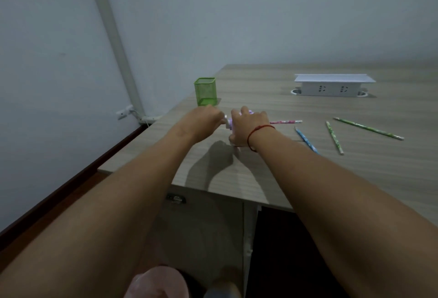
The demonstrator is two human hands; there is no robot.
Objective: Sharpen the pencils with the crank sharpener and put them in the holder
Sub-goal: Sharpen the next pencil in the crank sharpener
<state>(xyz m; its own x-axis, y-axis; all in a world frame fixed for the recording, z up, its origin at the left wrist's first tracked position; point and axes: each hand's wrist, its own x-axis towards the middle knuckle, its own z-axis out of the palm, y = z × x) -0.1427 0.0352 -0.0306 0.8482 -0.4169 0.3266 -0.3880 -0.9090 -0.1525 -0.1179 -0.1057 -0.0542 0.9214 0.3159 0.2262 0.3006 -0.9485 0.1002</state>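
A small purple crank sharpener (229, 124) stands on the wooden desk (272, 169), mostly hidden by my hands. My right hand (248, 129) wraps over its body and holds it down. My left hand (208, 119) grips the crank at the sharpener's left end with curled fingers. A pink pencil (285, 122) sticks out to the right from under my right hand, its far end lying toward the sharpener. A green mesh holder (205, 91) stands behind my left hand; I see no pencils in it. A blue pencil (307, 140) and two green pencils (334, 137) (368, 128) lie loose to the right.
A white power strip box (331, 87) sits at the back of the desk. The desk's left edge runs close to the holder, with the wall and a white pipe (113, 36) beyond. A cabinet with a lock (176, 199) is below the front edge.
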